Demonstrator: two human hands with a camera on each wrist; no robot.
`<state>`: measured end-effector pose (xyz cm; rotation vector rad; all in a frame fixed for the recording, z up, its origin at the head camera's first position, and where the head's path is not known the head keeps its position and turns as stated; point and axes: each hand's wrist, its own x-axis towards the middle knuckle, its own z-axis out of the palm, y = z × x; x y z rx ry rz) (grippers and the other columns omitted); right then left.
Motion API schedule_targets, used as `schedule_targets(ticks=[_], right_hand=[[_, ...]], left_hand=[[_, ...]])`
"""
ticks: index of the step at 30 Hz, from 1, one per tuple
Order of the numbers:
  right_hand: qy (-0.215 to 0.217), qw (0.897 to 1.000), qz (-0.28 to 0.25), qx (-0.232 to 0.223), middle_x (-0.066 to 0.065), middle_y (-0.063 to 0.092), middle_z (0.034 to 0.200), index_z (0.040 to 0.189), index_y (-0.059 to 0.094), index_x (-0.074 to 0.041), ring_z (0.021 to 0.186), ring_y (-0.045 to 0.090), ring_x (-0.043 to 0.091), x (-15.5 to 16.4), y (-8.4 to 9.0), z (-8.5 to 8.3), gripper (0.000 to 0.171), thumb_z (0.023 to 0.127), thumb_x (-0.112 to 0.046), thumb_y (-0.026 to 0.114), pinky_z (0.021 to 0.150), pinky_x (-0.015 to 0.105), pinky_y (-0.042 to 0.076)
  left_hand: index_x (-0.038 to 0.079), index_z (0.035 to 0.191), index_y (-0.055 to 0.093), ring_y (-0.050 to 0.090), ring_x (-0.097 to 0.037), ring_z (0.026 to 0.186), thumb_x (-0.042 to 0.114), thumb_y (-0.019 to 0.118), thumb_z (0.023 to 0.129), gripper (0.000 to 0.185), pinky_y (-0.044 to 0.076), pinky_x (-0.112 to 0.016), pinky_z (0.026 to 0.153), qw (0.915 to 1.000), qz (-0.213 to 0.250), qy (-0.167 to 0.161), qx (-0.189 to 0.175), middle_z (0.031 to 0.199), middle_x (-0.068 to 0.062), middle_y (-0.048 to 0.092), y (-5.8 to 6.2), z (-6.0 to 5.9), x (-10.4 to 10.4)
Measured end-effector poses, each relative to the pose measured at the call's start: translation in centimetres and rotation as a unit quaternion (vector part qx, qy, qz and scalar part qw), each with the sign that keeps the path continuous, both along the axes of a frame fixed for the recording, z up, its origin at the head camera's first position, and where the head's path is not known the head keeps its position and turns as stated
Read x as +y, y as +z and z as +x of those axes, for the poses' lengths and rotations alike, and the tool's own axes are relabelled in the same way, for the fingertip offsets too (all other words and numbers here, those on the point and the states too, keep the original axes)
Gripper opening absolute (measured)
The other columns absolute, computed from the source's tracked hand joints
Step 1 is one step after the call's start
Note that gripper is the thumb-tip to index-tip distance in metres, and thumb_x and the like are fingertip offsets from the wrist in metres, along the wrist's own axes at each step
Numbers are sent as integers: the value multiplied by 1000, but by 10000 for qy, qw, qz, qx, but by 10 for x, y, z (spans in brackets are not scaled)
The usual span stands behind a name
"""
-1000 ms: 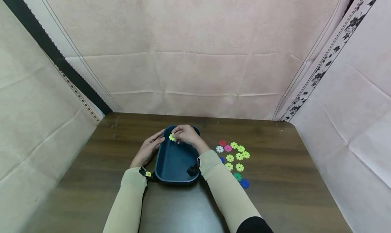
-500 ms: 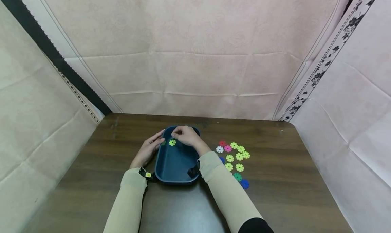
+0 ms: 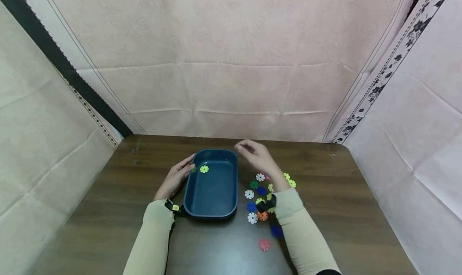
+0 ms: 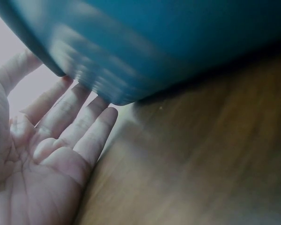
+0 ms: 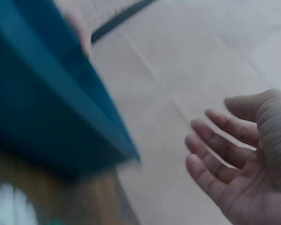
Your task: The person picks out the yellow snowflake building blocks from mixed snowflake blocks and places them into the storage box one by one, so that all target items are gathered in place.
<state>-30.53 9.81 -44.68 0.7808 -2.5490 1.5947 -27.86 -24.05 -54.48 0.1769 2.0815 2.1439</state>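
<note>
A dark blue oblong tray [image 3: 231, 174] stands on the brown table, and a yellow-green flower disc [image 3: 204, 169] lies in its far left corner. My left hand [image 3: 177, 175] rests flat against the tray's left wall [image 4: 131, 51], fingers straight [image 4: 79, 122]. My right hand [image 3: 254, 152] hovers empty above the table just right of the tray's far corner, fingers loosely curled [image 5: 225, 154]. Below it lie several coloured flower discs [image 3: 260, 177], partly hidden by my right forearm.
A pink disc [image 3: 264, 244] and a blue disc [image 3: 276, 231] lie nearer the front edge. Pink cloth walls enclose the table on three sides. Bare table [image 3: 353, 211] stretches right of the discs and left of the tray.
My right hand let the yellow-green disc drop into the tray, then drew out to the right, above the discs. More discs beside the tray now show. The left hand stayed put.
</note>
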Motion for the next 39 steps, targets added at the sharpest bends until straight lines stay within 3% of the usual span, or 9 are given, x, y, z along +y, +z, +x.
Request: schedule_targets(ticks=[6,11,17,19,25,32,39], right_hand=[[-449,9967,-641,-211,20,69,114,121,66,-2,98,66,30,78,-39,0,33,106,-28,54,81,43,56],[-956,9900,-967,-371,21,69,108,120,64,5,99,62,40,123,-74,-7,40,104,-31,57,76,37,54],[-1319,9889,662,178,4,69,99,109,72,-12,89,58,23,146,-105,-9,25,101,-34,63,76,35,47],[-1261,9853,1046,492,2,67,101,107,72,-16,90,52,21,148,-110,-9,18,100,-31,64,76,38,43],[-1091,9805,1311,973,4,65,107,106,73,-14,93,48,22,151,-114,-8,14,96,-24,70,77,42,40],[-804,9803,1587,858,9,62,114,111,72,-11,104,46,28,151,-116,-6,26,90,-26,77,87,47,40],[-898,9793,1640,775,10,62,114,109,72,-11,105,47,29,148,-112,-8,26,91,-28,76,87,48,40]], left_hand=[[21,153,44,35,-17,145,36,61,101,57,43,-25,105,10000,-75,-21,-21,159,3,38,1,0,-1],[22,153,45,38,-17,144,36,62,101,56,43,-27,105,10000,-84,-19,-14,158,2,40,5,-2,-4],[24,152,46,42,-18,141,37,62,101,55,45,-25,103,9999,-123,-55,1,157,0,42,5,-4,-3],[23,153,46,42,-19,141,37,62,101,56,45,-25,103,9999,-110,-74,4,157,-1,41,5,-4,-2],[24,152,46,42,-18,141,36,62,101,55,44,-23,102,10000,-69,-69,-15,157,-1,42,3,-4,1],[24,153,46,41,-17,142,36,62,101,55,45,-24,102,9999,-105,-71,-65,157,-1,41,1,-3,2],[25,153,45,41,-18,142,38,62,101,56,44,-26,104,9999,-131,-80,-33,157,0,41,3,-2,2]])
